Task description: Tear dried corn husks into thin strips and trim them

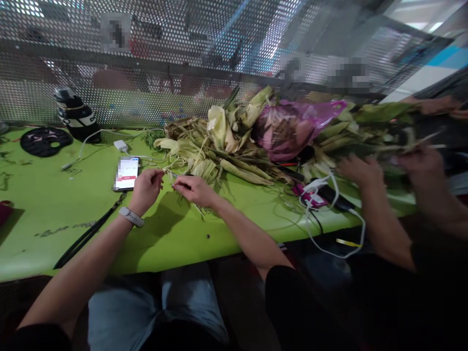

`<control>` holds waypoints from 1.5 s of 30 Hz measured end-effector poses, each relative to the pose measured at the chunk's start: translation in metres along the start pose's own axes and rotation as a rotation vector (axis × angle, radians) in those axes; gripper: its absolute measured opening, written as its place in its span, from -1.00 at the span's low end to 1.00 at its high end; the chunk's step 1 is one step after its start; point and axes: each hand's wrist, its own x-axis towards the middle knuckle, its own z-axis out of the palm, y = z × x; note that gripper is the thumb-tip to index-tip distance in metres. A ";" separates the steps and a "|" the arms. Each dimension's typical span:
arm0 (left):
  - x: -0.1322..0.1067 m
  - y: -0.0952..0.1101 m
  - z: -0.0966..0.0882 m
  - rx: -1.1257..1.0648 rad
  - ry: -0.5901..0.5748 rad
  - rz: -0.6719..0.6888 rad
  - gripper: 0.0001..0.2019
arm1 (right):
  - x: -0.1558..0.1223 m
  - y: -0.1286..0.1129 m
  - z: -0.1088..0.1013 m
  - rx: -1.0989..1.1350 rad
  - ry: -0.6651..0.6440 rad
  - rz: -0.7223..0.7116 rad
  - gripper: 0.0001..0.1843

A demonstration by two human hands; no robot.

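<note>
My left hand point(148, 189), with a pale watch band point(131, 216) on the wrist, is closed in a pinch on a thin pale husk strip beside the phone point(126, 173). Just to its right, my right hand point(196, 190) is closed around a slim dark-handled tool, whose thin tip points toward the left fingertips. Fingers cover most of that tool, so its exact kind is unclear. Behind both hands spreads a heap of dried corn husks point(241, 171), with loose strands hanging under the right hand.
A pink plastic bag point(281, 129) rests on the husks. At left stand a black bottle point(78, 117) and a black palette-shaped piece point(46, 141). White cables and a power bank point(310, 195) lie right, beside a co-worker's hands point(361, 170). A perforated metal screen point(146, 73) rises behind.
</note>
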 end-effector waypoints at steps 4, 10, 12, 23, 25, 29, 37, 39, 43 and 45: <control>-0.001 0.000 -0.002 -0.150 -0.033 -0.036 -0.82 | 0.001 0.011 0.004 0.195 -0.125 0.194 -0.80; -0.003 0.002 0.000 -0.134 -0.054 0.015 -0.82 | 0.009 0.016 0.021 0.816 -0.040 0.334 -0.79; -0.004 0.001 0.001 -0.121 -0.060 0.026 -0.81 | 0.010 0.017 0.025 0.858 0.083 0.329 -0.81; -0.007 0.004 0.005 0.105 0.066 0.188 -0.84 | 0.002 0.007 0.025 0.262 0.252 0.173 -0.66; -0.007 0.004 0.006 0.118 0.092 0.193 -0.84 | 0.002 0.004 0.025 0.232 0.267 0.178 -0.65; -0.006 -0.002 0.008 -0.154 0.018 0.042 -0.81 | 0.003 0.006 0.027 0.285 0.256 0.178 -0.67; -0.005 -0.006 0.011 -0.369 0.002 -0.087 -0.80 | 0.004 0.019 0.030 0.361 0.263 0.244 -0.77; -0.006 -0.005 0.013 -0.379 0.012 -0.073 -0.80 | 0.004 0.019 0.030 0.376 0.259 0.256 -0.78; -0.008 -0.007 0.016 -0.378 0.016 -0.045 -0.81 | 0.005 0.020 0.031 0.377 0.242 0.290 -0.79; -0.009 -0.008 0.016 -0.316 0.030 -0.002 -0.82 | 0.005 0.022 0.031 0.357 0.229 0.298 -0.79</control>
